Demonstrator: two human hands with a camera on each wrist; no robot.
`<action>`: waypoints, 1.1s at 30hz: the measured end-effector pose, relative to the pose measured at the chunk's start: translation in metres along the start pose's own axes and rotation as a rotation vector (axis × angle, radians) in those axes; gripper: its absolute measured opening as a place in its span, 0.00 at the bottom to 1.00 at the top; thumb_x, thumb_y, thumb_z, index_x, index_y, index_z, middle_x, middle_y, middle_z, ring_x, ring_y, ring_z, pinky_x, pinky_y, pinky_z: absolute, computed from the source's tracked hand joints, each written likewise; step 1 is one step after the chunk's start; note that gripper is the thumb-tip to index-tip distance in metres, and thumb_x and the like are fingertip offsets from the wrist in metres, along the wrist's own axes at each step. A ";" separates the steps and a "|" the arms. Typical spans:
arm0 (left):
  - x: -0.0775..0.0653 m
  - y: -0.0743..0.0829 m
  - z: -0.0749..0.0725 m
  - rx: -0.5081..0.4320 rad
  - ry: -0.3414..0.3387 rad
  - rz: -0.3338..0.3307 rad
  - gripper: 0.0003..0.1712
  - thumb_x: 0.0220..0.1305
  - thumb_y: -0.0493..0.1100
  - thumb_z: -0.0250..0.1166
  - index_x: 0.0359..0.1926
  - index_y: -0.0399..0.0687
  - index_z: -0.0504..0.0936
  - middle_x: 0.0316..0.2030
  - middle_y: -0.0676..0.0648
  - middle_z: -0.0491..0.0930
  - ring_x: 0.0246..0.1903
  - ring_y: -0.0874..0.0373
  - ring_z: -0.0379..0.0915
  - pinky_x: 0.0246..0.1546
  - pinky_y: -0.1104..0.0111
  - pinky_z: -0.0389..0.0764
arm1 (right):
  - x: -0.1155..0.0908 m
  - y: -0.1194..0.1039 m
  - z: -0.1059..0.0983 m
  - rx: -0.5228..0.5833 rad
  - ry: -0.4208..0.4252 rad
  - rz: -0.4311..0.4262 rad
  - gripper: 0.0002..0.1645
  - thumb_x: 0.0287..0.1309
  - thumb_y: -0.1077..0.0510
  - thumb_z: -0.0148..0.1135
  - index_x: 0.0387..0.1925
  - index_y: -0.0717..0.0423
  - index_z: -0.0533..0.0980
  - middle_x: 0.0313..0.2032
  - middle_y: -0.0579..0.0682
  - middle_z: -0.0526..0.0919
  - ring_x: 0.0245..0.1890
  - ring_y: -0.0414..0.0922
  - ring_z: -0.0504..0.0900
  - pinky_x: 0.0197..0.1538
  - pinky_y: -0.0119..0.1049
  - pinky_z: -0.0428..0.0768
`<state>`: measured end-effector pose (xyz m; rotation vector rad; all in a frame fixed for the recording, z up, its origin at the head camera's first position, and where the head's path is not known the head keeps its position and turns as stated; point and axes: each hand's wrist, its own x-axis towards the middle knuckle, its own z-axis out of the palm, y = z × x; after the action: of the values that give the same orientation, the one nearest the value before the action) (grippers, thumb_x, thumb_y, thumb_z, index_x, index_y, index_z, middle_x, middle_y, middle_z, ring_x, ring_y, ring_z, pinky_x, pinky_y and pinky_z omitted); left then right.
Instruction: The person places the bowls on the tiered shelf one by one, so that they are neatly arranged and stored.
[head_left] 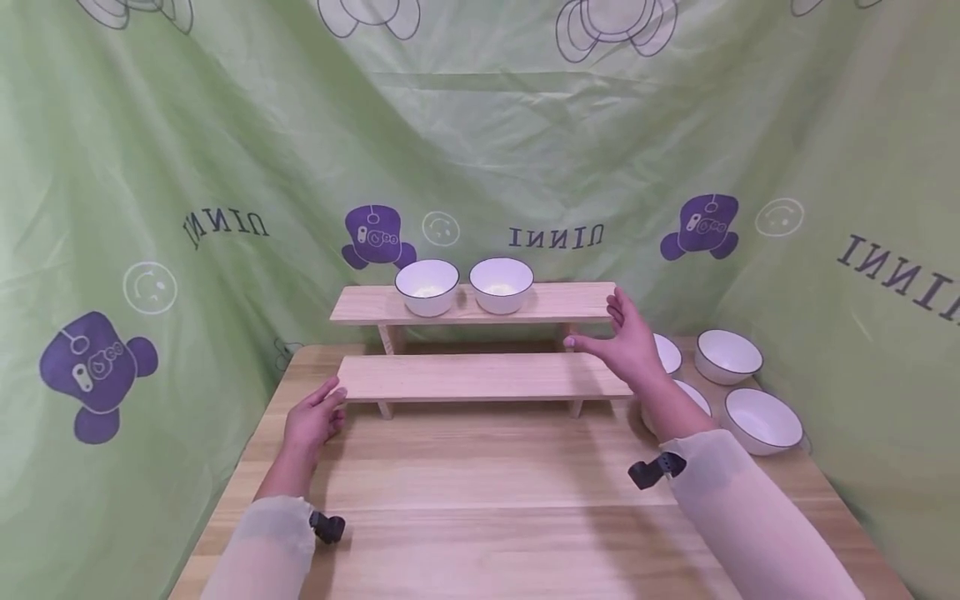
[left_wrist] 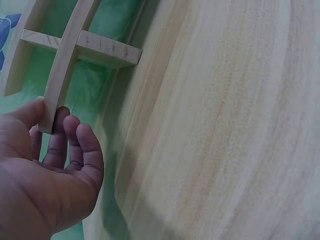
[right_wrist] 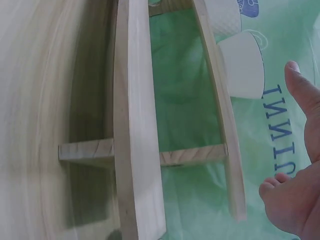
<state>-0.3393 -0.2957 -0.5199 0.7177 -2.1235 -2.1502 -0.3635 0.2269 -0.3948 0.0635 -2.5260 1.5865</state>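
The person's left grip (head_left: 309, 425) is narrow, thumb and fingers pinching the left end of the lower board (head_left: 480, 377) of a two-tier wooden display stand (head_left: 465, 304). In the left wrist view the thumb lies on one face of that board and a fingertip on the other. The right grip (head_left: 630, 350) is wide, thumb spread well away from the fingers, near the right end of the upper board (head_left: 573, 298); the right wrist view shows it apart from the wood. The stand itself is on the wooden counter (head_left: 465, 483), between the two grips, towards the far edge.

Counted, there are two boards, the upper set farther back, and six white bowls with dark rims. Two bowls (head_left: 501, 290) sit side by side on the upper board, left of its right end. Four more bowls (head_left: 762, 423) rest on the counter to the right of the stand, two of them partly hidden by the right arm (head_left: 750, 492).
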 end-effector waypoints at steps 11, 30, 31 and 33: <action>0.003 0.002 0.001 -0.023 0.008 -0.011 0.36 0.65 0.54 0.75 0.72 0.59 0.76 0.47 0.58 0.82 0.40 0.57 0.83 0.43 0.66 0.88 | -0.022 0.010 -0.017 0.022 0.015 -0.023 0.82 0.45 0.44 0.87 0.84 0.52 0.37 0.81 0.56 0.50 0.80 0.55 0.51 0.80 0.49 0.55; 0.002 -0.001 -0.002 0.010 0.012 -0.018 0.38 0.64 0.57 0.75 0.73 0.61 0.75 0.49 0.60 0.82 0.41 0.59 0.82 0.40 0.69 0.86 | -0.059 0.038 -0.032 -0.036 0.055 -0.034 0.80 0.45 0.47 0.87 0.83 0.60 0.39 0.79 0.65 0.53 0.78 0.62 0.54 0.78 0.54 0.58; 0.003 -0.001 -0.002 0.000 0.011 -0.018 0.38 0.63 0.56 0.75 0.72 0.61 0.75 0.47 0.60 0.83 0.40 0.59 0.82 0.40 0.69 0.86 | -0.062 0.041 -0.033 -0.038 0.057 -0.032 0.80 0.46 0.47 0.86 0.83 0.60 0.39 0.79 0.65 0.54 0.78 0.62 0.54 0.78 0.54 0.58; 0.004 -0.001 -0.002 -0.013 0.009 -0.018 0.37 0.63 0.56 0.76 0.72 0.61 0.76 0.44 0.62 0.83 0.40 0.59 0.82 0.39 0.70 0.86 | -0.066 0.045 -0.036 -0.040 0.064 -0.032 0.79 0.46 0.48 0.86 0.82 0.61 0.39 0.79 0.65 0.54 0.78 0.63 0.54 0.78 0.55 0.57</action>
<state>-0.3420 -0.2987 -0.5223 0.7473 -2.1045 -2.1633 -0.2999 0.2761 -0.4302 0.0476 -2.4950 1.5007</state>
